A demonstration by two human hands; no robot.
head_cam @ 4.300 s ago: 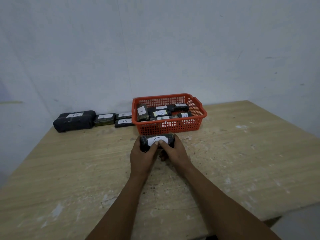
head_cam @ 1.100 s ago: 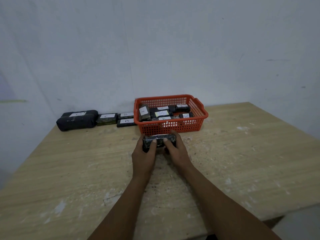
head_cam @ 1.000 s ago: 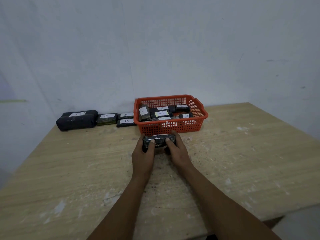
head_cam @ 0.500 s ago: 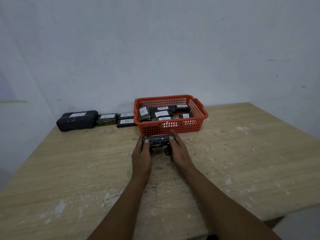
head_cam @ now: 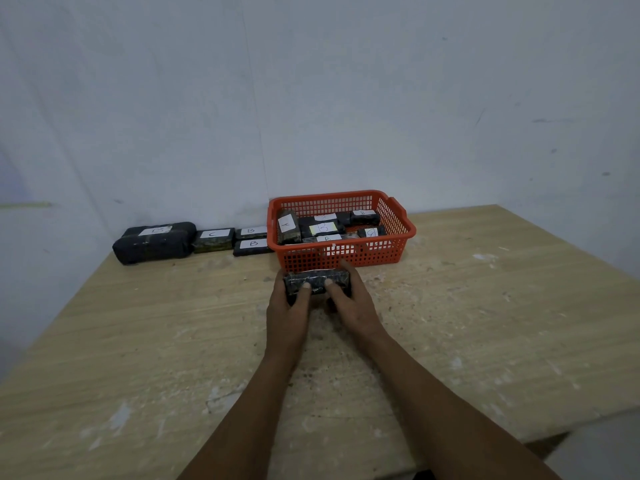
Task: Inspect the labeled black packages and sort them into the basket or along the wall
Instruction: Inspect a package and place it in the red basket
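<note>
A pale, scuffed wall (head_cam: 346,98) backs a worn wooden table (head_cam: 485,323), and the sorting is laid out against it: an orange basket (head_cam: 405,230) stands at the back, holding several black packages with white letter labels, one marked A (head_cam: 287,226) propped on end at its left side. To the left of the basket a row runs along the wall, with a big dark bundle (head_cam: 154,242) at the far end, a package marked C (head_cam: 214,239) just beside it, then two marked B (head_cam: 252,239) next to the basket. Just in front of the basket, both hands hold one more package (head_cam: 317,281) above the table. The left hand (head_cam: 289,306) grips its left end and the right hand (head_cam: 351,304) grips its right end, thumbs laid on the near face and fingers curled behind. The face turned toward the camera is dark and glossy, with only a sliver of white label showing at the top edge, so the letter cannot be read; this looks like checking the wrapping on all sides before choosing basket or wall row
</note>
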